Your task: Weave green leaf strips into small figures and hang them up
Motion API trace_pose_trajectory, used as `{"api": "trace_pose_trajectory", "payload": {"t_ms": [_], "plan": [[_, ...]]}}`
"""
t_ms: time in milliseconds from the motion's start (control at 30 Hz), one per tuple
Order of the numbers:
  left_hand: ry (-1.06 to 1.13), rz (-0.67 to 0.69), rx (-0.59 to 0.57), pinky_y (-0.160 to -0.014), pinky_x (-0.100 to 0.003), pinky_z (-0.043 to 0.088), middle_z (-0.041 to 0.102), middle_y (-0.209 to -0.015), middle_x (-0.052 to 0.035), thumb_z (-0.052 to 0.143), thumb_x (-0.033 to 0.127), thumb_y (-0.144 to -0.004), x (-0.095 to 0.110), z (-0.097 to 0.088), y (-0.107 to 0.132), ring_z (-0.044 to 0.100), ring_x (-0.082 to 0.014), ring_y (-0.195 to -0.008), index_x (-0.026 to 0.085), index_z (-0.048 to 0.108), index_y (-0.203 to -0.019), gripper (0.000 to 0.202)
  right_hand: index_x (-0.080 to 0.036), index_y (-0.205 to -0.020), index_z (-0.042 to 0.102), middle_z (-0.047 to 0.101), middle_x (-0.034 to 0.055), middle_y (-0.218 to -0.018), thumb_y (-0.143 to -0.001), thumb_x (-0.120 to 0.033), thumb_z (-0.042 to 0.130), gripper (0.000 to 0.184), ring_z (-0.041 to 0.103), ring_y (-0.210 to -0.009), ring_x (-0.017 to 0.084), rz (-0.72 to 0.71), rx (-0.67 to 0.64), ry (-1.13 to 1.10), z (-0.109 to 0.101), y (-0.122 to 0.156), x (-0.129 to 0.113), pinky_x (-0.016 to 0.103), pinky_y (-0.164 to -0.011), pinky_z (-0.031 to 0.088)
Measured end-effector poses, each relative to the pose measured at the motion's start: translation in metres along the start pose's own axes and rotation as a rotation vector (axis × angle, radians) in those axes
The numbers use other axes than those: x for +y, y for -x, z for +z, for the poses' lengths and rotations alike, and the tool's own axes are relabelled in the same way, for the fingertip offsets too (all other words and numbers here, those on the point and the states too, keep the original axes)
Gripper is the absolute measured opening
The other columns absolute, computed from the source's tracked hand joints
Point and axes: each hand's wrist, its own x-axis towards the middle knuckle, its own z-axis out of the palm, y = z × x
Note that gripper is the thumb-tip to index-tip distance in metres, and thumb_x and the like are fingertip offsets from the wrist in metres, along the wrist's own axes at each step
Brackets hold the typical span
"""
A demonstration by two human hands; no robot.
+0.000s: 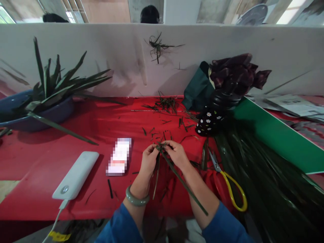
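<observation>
Between my two hands is a small knot of green leaf strips (172, 167), with long strips trailing down toward me. My left hand (150, 158) pinches its left side, thumb and fingers pressed together; a grey-green bangle (137, 196) circles that wrist. On the other side, my right hand (177, 154) grips the knot with bent fingers, and one long strip runs down along that forearm. Exactly how the strips cross under the fingertips is too small to make out. Yellow-handled scissors (231, 189) lie right of my right forearm, blades pointing away from me.
A blue basin (50, 116) of long leaves stands at left. A white power bank (76, 175) with a cable and a phone (118, 157) lie on the red cloth (101, 209). Dark leaves (253, 168) spread at right beside a green board (275, 135). Leaf scraps (167, 104) lie by the partition (101, 50).
</observation>
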Motion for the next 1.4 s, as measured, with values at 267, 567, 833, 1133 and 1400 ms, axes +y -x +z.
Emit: {"api": "trace_pose_trajectory", "payload": {"t_ms": [267, 567, 833, 1133, 1400], "plan": [[-0.041, 0.063, 0.011, -0.064, -0.022, 0.040, 0.062, -0.070, -0.0017, 0.060, 0.020, -0.060, 0.004, 0.002, 0.001, 0.052, -0.0100, -0.064, 0.015, 0.063, -0.071, 0.013, -0.017, -0.071, 0.058, 0.056, -0.0019, -0.064, -0.070, -0.022, 0.047, 0.012, 0.051, -0.062, 0.011, -0.012, -0.023, 0.158, -0.002, -0.001, 0.004, 0.022, -0.060, 0.040], [0.132, 0.005, 0.201, -0.051, -0.018, 0.035, 0.054, -0.059, 0.0041, 0.060, 0.027, -0.060, 0.000, -0.014, -0.012, 0.045, -0.0046, -0.049, 0.015, 0.058, -0.074, 0.018, -0.017, -0.076, 0.057, 0.056, -0.0014, -0.068, -0.074, -0.031, 0.047, 0.018, 0.051, -0.063, 0.011, -0.022, -0.089, 0.242, 0.013, 0.005, 0.010, 0.021, -0.058, 0.038], [0.165, 0.017, 0.178, -0.053, -0.019, 0.036, 0.055, -0.060, 0.0031, 0.061, 0.027, -0.059, -0.007, -0.010, -0.012, 0.048, -0.0062, -0.052, 0.015, 0.057, -0.071, 0.018, -0.019, -0.092, 0.061, 0.061, -0.0009, -0.068, -0.077, -0.032, 0.044, 0.026, 0.054, -0.058, 0.010, -0.016, -0.088, -0.014, 0.022, 0.010, 0.000, 0.021, -0.054, 0.044], [0.203, 0.037, 0.154, -0.058, -0.019, 0.038, 0.056, -0.063, 0.0032, 0.060, 0.021, -0.059, -0.010, -0.010, -0.013, 0.050, -0.0069, -0.057, 0.015, 0.057, -0.070, 0.013, -0.027, -0.100, 0.059, 0.062, 0.0017, -0.093, -0.078, -0.018, 0.043, 0.028, 0.056, -0.088, 0.014, -0.320, -0.044, 0.309, 0.026, 0.014, -0.001, 0.028, -0.081, 0.043], [-0.011, 0.109, 0.180, -0.064, -0.022, 0.040, 0.060, -0.069, 0.0005, 0.057, 0.022, -0.063, -0.002, -0.002, -0.006, 0.052, -0.0097, -0.063, 0.016, 0.060, -0.073, 0.013, -0.026, -0.113, 0.049, 0.059, 0.0046, -0.099, -0.080, -0.020, 0.037, 0.036, 0.055, -0.090, 0.016, -0.263, 0.046, 0.549, 0.024, 0.013, 0.006, 0.028, -0.080, 0.044]]}}
